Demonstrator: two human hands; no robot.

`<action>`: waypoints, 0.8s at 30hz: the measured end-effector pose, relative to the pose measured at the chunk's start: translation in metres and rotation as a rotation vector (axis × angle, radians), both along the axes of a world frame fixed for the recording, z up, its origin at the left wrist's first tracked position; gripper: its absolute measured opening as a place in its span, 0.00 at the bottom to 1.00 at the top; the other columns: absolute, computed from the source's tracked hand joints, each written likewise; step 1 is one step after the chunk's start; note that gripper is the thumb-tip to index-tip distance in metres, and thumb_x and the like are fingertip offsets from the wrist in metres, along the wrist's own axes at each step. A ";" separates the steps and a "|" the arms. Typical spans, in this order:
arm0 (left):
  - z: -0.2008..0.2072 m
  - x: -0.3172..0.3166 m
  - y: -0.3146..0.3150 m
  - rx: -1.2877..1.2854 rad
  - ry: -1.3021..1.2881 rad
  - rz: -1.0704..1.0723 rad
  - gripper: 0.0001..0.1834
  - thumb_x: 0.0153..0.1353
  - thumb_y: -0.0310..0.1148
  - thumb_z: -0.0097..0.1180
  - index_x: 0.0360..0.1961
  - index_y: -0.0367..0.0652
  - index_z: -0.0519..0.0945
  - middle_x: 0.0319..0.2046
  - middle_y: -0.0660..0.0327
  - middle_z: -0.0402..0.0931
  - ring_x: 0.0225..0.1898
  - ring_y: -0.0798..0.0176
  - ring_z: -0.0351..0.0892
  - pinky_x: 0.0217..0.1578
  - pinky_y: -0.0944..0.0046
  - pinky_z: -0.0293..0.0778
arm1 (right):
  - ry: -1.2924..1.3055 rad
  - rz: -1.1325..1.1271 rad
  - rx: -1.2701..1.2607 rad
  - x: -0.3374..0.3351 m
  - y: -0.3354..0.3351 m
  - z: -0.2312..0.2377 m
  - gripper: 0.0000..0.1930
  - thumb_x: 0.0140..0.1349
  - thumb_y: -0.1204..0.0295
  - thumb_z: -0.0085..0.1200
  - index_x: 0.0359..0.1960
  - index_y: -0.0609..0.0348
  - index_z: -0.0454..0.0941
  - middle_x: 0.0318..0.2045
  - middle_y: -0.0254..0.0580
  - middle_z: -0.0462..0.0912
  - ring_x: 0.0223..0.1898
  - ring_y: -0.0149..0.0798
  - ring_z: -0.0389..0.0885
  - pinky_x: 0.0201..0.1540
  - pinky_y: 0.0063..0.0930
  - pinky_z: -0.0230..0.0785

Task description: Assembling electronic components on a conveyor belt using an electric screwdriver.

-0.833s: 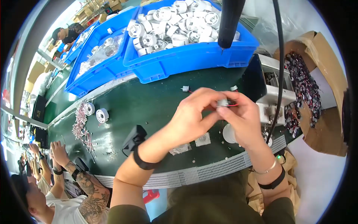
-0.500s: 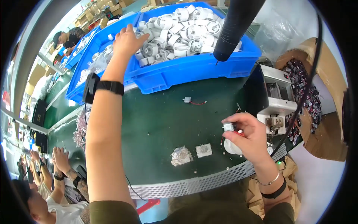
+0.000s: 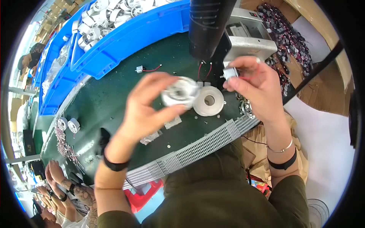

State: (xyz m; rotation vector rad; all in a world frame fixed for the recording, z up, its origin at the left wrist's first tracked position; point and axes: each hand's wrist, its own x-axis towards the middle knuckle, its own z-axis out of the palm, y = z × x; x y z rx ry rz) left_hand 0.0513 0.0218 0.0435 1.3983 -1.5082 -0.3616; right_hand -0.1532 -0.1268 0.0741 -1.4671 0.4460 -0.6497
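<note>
Now the left hand (image 3: 146,104), half curled, grips a round white plastic housing (image 3: 180,93), while the right hand (image 3: 259,84) pinches a small wired motor (image 3: 230,72).

The white round housing (image 3: 181,91) is a short, open, ring-shaped piece with a thick rim and a hollow middle; motion blur hides its finer inner detail. It is held above the table in the person's left hand (image 3: 142,108), gripped at its edge between the thumb below and the fingers above. Its open face is turned mostly up toward the camera.

The small motor (image 3: 230,73) has a silver metal body with a thin shaft pointing left, toward the housing. It is pinched between the thumb and fingers of the right hand (image 3: 260,83), also raised. A thin red wire (image 3: 248,78) runs from its right end across the inside of that hand. The motor and the housing are apart.
</note>
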 end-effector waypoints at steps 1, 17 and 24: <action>-0.005 -0.020 -0.006 0.049 0.058 -0.009 0.28 0.44 0.28 0.67 0.48 0.33 0.73 0.47 0.54 0.68 0.50 0.60 0.69 0.51 0.63 0.65 | 0.010 -0.009 0.002 -0.002 -0.001 -0.001 0.15 0.53 0.80 0.56 0.43 0.69 0.70 0.35 0.41 0.78 0.34 0.32 0.79 0.40 0.24 0.73; -0.033 -0.051 -0.027 0.177 -0.241 -0.026 0.44 0.35 0.41 0.71 0.55 0.39 0.64 0.54 0.49 0.63 0.56 0.44 0.63 0.55 0.53 0.62 | 0.309 0.183 -0.655 -0.002 0.005 -0.008 0.12 0.48 0.84 0.56 0.37 0.66 0.74 0.37 0.43 0.75 0.35 0.32 0.76 0.37 0.22 0.71; -0.039 -0.049 -0.021 0.032 -0.077 -0.051 0.37 0.37 0.36 0.69 0.51 0.40 0.67 0.47 0.51 0.69 0.50 0.46 0.68 0.49 0.54 0.67 | 0.348 0.099 -0.532 -0.002 0.012 -0.012 0.12 0.45 0.81 0.60 0.34 0.63 0.74 0.31 0.37 0.75 0.27 0.29 0.71 0.32 0.21 0.66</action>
